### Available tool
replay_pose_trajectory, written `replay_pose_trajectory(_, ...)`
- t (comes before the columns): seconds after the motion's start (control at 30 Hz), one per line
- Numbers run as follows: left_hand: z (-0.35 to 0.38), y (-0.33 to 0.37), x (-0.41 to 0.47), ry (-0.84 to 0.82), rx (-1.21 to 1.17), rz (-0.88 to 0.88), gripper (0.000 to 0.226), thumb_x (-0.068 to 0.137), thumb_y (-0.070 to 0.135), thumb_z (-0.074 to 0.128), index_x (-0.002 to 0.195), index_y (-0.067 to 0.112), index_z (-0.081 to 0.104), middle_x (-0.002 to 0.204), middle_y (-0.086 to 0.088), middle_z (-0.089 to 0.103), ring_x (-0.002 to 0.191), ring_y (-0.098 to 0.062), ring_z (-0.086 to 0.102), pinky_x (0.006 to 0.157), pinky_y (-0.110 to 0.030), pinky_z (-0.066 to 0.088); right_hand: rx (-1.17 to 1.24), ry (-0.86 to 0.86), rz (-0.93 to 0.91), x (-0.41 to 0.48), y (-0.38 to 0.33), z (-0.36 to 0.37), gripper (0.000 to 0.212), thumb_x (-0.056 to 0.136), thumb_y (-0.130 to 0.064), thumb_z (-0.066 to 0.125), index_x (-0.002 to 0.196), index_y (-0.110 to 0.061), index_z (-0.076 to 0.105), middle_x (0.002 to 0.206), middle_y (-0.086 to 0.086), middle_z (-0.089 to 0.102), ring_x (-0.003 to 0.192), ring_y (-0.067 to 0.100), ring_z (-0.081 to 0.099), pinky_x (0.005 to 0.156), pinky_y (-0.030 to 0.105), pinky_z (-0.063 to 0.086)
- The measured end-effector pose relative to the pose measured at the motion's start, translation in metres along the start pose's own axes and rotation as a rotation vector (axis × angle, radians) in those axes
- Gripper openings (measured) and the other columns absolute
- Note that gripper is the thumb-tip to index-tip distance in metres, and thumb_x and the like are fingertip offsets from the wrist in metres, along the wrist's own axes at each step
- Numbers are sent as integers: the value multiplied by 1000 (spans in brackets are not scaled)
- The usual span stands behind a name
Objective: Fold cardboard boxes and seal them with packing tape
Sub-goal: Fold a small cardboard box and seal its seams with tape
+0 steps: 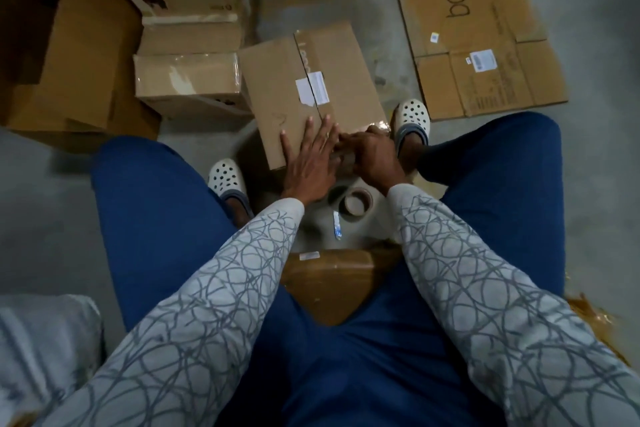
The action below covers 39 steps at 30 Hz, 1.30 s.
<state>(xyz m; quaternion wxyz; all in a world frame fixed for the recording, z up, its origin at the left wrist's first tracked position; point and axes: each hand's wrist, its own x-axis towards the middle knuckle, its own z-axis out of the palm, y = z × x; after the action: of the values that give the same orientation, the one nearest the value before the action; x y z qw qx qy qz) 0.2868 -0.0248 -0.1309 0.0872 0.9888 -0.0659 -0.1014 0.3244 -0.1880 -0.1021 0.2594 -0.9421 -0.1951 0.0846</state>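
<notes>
A closed cardboard box (277, 80) with a white label lies on the floor between my feet, its centre seam running away from me. My left hand (308, 159) presses flat on the box's near end, fingers spread. Just to its right, my right hand (374, 158) is closed around a brown tape roll (344, 159) at the box's near edge, touching my left fingers. A shiny strip of tape (380, 124) shows at the box's near right corner. A second tape roll (356, 206) lies on the floor below my hands.
A small blue-and-white cutter (337, 229) lies beside the floor roll. Taped boxes (187, 80) are stacked at the left, and a flattened "boat" carton (478, 28) lies at the right. My white clogs (227, 178) flank the box. Another box (329, 281) sits under my legs.
</notes>
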Motion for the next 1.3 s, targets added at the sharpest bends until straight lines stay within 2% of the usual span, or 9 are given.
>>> replay_pose_trajectory(0.13, -5, 4, 7, -9, -62, -16, 57, 107, 34, 23, 163, 33, 7, 170, 11, -3, 157, -21, -11, 115, -71, -10, 0, -33, 56, 0, 7, -3, 44, 84, -30, 53, 122, -27, 74, 114, 9, 73, 99, 26, 61, 83, 29, 47)
replay_pose_trajectory(0.3, -6, 0, 9, -20, -84, -22, 61, 106, 23, 35, 162, 36, 14, 170, 14, 0, 157, -18, -10, 115, -70, -8, -165, -154, -72, -3, 1, -8, 56, 80, 4, 65, 133, -13, 65, 134, 10, 65, 116, 37, 54, 95, 37, 41)
replay_pose_trajectory(0.4, -8, 0, 8, -33, -99, -13, 59, 108, 26, 32, 162, 35, 13, 170, 14, -2, 156, -18, -12, 116, -70, -9, -157, -176, -147, -10, 7, -4, 65, 68, 3, 70, 132, -11, 67, 147, 12, 55, 121, 39, 57, 103, 35, 28)
replay_pose_trajectory(0.6, -20, 7, -8, 75, -94, 103, 68, 101, 24, 48, 162, 15, 19, 171, -7, 3, 157, -29, -1, 124, -56, 5, 254, 204, 212, -21, -18, -2, 37, 71, -21, 52, 93, -16, 81, 88, 9, 77, 84, 32, 65, 74, 36, 51)
replay_pose_trajectory(0.7, -12, 13, -24, 131, -76, 333, 68, 100, 20, 50, 159, 2, 23, 169, -14, 13, 157, -29, 6, 126, -51, 14, 268, 136, 280, -26, -14, -7, 24, 75, -30, 50, 75, -19, 72, 79, 11, 73, 76, 32, 68, 64, 32, 46)
replay_pose_trajectory(0.8, -3, 14, -37, 87, -163, 412, 57, 97, 15, 55, 151, 3, 41, 159, -17, 38, 149, -32, 29, 121, -49, 30, 186, -70, 324, -32, 4, -3, 13, 81, -24, 65, 84, -13, 72, 88, 15, 73, 84, 33, 69, 71, 38, 51)
replay_pose_trajectory(0.9, 4, 8, -39, 19, -269, 244, 49, 91, 20, 65, 137, 10, 55, 138, -17, 55, 130, -36, 47, 109, -54, 41, 147, -189, 414, -36, 17, 8, 12, 81, -17, 71, 91, -13, 74, 94, 13, 73, 87, 30, 68, 71, 35, 49)
replay_pose_trajectory(1.1, 36, -17, -24, -418, -613, -318, 85, 86, 40, 78, 154, 19, 33, 146, -14, 52, 133, -33, 50, 110, -46, 42, 141, -358, 502, -22, 42, 34, 11, 86, -22, 69, 93, -14, 73, 95, 10, 72, 86, 29, 68, 75, 41, 57)
replay_pose_trajectory(1.3, 80, -9, 5, -520, -679, -371, 85, 87, 39, 78, 156, 19, 33, 157, -9, 43, 142, -29, 43, 116, -44, 37, 134, -456, 677, -12, 90, 114, 46, 79, -54, 58, 104, -20, 75, 107, 12, 73, 103, 37, 68, 87, 40, 56)
